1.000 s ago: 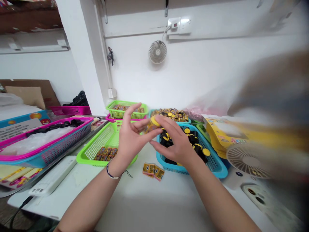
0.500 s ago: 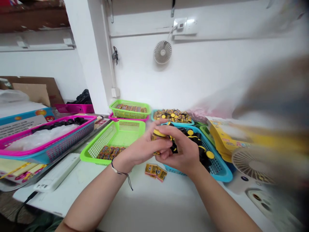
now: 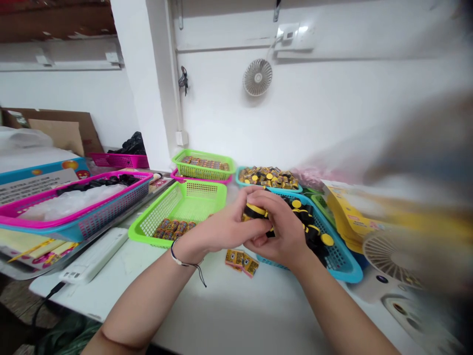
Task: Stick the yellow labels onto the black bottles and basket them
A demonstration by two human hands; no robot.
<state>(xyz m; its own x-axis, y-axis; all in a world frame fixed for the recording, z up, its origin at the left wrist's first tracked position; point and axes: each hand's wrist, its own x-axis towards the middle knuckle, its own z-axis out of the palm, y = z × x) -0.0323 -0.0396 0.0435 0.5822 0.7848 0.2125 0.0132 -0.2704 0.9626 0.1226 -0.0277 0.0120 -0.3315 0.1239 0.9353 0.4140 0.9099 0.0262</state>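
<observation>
Yellow-and-black cylinder [image 3: 254, 212] in cupped hands [image 3: 256, 227], perforated plastic baskets [image 3: 177, 207] around.

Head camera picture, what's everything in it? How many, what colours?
Jar: one, yellow topped, held centre
Printed papers: several, yellow, on table
Table: one, white, below
Front basket: one, green, left
Cylinders: several, brownish, inside
Right basket: one, blue, right
Pieces: many, black, yellow, inside
Back baskets: three, green, pink, blue, back
Left baskets: several, pink, blue, left
Bar: one, white, left
Packaging: some, yellow, right
Fans: two, whitish, wall and right
Phone: one, pale, right
Left hand, right hand: two, bare, centre
</observation>
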